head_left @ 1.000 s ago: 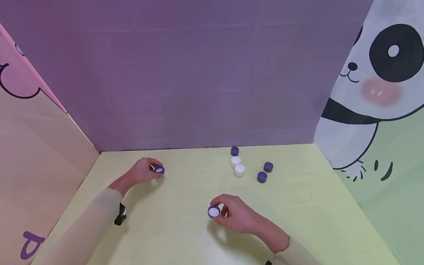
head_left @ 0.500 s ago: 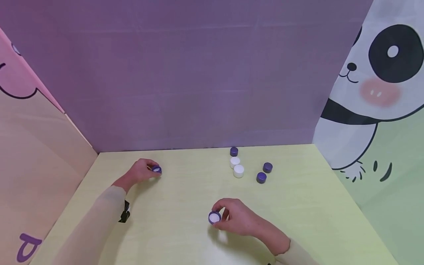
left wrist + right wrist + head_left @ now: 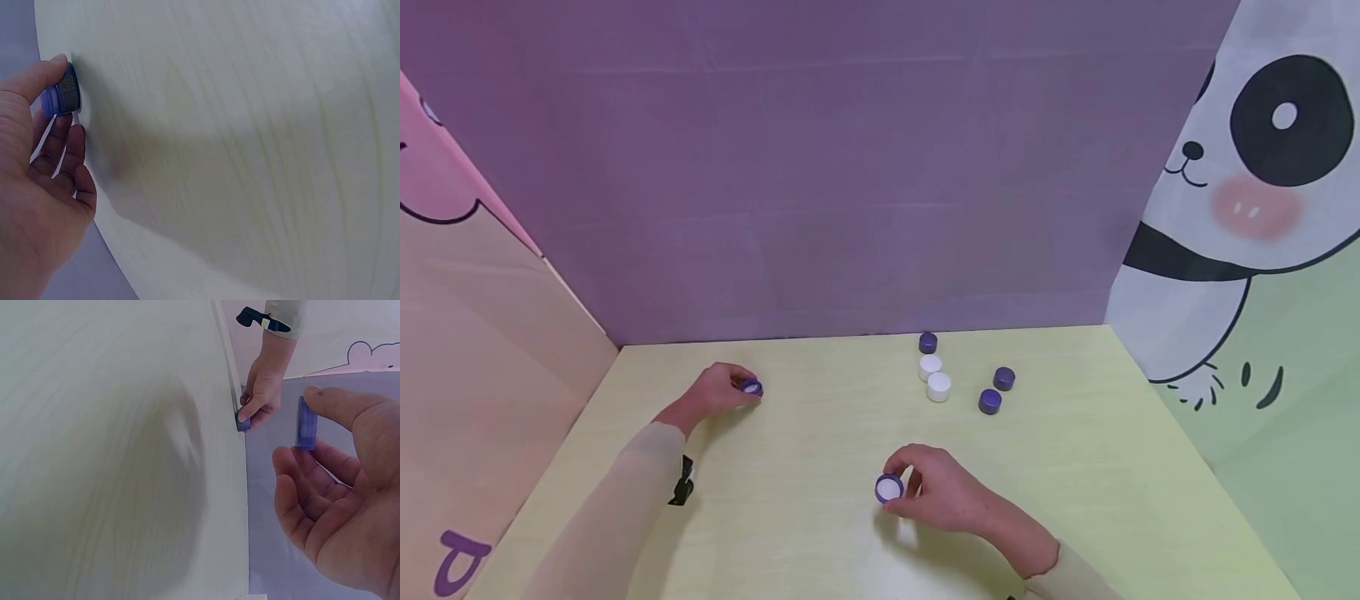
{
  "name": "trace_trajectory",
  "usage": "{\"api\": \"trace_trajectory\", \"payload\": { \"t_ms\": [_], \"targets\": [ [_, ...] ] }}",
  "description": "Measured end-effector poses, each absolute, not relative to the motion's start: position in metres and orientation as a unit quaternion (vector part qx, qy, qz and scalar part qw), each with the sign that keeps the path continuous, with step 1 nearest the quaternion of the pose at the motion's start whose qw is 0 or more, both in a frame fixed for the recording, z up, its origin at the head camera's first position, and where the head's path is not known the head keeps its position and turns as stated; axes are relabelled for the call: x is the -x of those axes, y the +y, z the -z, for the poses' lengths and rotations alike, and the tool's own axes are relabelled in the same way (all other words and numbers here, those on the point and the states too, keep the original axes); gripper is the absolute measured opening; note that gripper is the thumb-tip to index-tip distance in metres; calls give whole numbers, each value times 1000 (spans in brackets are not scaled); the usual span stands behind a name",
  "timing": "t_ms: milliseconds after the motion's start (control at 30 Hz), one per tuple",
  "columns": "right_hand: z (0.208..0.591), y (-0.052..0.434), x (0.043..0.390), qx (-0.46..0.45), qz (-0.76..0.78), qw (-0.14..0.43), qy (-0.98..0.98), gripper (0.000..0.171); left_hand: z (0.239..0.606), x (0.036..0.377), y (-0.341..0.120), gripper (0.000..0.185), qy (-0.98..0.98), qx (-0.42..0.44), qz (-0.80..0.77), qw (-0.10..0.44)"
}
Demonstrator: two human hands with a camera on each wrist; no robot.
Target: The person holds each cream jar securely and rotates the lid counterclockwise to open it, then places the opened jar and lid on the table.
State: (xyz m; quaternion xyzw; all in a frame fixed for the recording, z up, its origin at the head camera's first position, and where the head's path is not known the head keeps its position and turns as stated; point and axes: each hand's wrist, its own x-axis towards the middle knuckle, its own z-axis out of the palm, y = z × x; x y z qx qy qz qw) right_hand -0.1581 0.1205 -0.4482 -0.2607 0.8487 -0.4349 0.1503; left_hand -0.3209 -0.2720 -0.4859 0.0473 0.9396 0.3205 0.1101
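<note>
Lower centre of the head view, the right hand is pinching a small purple cap by its rim, thumb on one side and fingers curled on the other, with the white inner face turned up toward the camera. The right wrist view is showing that same cap edge-on, caught between the thumb tip and the fingertips, so it is looking lifted just clear of the table.

It is reading as a light, stiff bit of plastic, hardly any weight for the hand. The rim looks ribbed, which should be giving the fingers good purchase. The flat faces are smoother and would likely be slipping, so the ribbed edge is the place to take hold, gently, since a hard squeeze on something this small could be flicking it away.

Moving up and left, the left hand is gripping a second purple cap the same way. The left wrist view has it sitting at the table surface, fingertip over the rim.

Farther back, upper centre-right, two white caps are sitting touching each other, with three dark purple caps lying near them, apart from both hands.
</note>
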Motion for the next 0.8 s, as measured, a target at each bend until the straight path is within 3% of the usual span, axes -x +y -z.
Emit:
{"api": "trace_trajectory", "payload": {
  "t_ms": [533, 800],
  "targets": [
    [444, 124, 163, 267, 437, 115, 851, 30, 483, 315, -272, 56, 940, -48, -318, 114],
    [437, 130, 171, 259, 428, 78, 862, 29, 481, 310, -272, 70, 960, -93, -253, 76]
  ]
}}
